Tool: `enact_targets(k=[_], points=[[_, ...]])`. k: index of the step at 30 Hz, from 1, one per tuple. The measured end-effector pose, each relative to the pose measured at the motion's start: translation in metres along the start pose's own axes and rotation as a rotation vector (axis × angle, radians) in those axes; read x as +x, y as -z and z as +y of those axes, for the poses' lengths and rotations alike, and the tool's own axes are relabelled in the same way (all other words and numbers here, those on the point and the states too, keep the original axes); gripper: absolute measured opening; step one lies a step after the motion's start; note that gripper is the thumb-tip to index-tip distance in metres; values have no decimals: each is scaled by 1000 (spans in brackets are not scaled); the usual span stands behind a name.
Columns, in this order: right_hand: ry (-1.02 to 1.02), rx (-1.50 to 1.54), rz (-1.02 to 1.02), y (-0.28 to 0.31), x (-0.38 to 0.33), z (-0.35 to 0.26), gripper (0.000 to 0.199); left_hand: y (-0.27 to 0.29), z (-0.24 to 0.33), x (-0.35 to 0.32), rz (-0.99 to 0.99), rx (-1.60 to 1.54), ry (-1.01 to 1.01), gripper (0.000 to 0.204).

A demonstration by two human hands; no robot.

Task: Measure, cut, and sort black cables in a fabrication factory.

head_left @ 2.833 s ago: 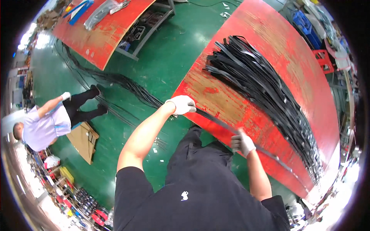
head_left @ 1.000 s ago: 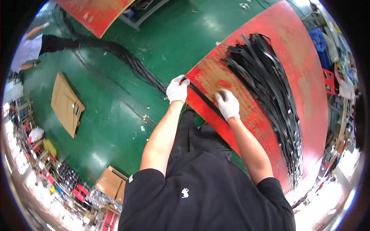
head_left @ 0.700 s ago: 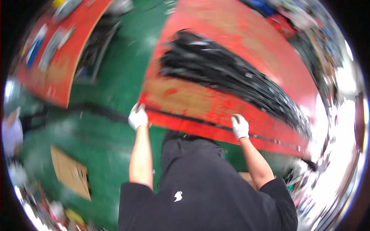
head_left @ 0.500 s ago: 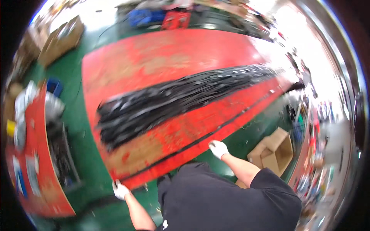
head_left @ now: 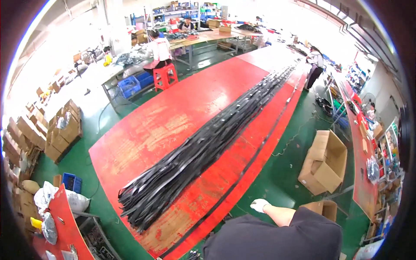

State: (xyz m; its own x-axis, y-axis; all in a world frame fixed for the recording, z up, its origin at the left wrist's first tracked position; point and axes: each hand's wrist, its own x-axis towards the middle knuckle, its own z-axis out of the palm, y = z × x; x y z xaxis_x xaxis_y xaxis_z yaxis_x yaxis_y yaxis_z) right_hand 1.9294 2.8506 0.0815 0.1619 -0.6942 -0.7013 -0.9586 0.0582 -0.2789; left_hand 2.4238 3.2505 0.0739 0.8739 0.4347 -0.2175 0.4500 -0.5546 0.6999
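Note:
My right hand (head_left: 259,205), in a white glove, is held over the green floor beside the long red table (head_left: 130,147), apart from its near edge. Its fingers show too small to tell whether they are bent round anything. My left hand is out of view. A long, thick bundle of flat black strips (head_left: 195,158) lies lengthwise on the table, with loose ends fanned at the near left end. One narrow black strip (head_left: 242,175) runs along the table's right side, roughly parallel to the bundle.
An open cardboard box (head_left: 323,167) stands on the floor to my right, with another box (head_left: 321,209) nearer me. A smaller red table (head_left: 71,229) is at lower left. One person stands by the far end; another sits on a red stool (head_left: 166,77).
My view has tilted up and turned, showing more of the room. My left hand, earlier at the table's near corner, has left the view. The right hand appears lower in the picture.

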Motion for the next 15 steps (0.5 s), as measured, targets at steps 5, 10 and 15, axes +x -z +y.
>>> enact_targets(k=[5,10,15], points=[[199,-121,-4,15,17,-59,49,-22,-52,46,-88,-244,-18,34],[188,94,-114,1,46,-72,43,-38,-52,56,-5,-413,120,29],[205,67,-173,1,36,-98,32,-46,-62,55,63,-495,175,23]])
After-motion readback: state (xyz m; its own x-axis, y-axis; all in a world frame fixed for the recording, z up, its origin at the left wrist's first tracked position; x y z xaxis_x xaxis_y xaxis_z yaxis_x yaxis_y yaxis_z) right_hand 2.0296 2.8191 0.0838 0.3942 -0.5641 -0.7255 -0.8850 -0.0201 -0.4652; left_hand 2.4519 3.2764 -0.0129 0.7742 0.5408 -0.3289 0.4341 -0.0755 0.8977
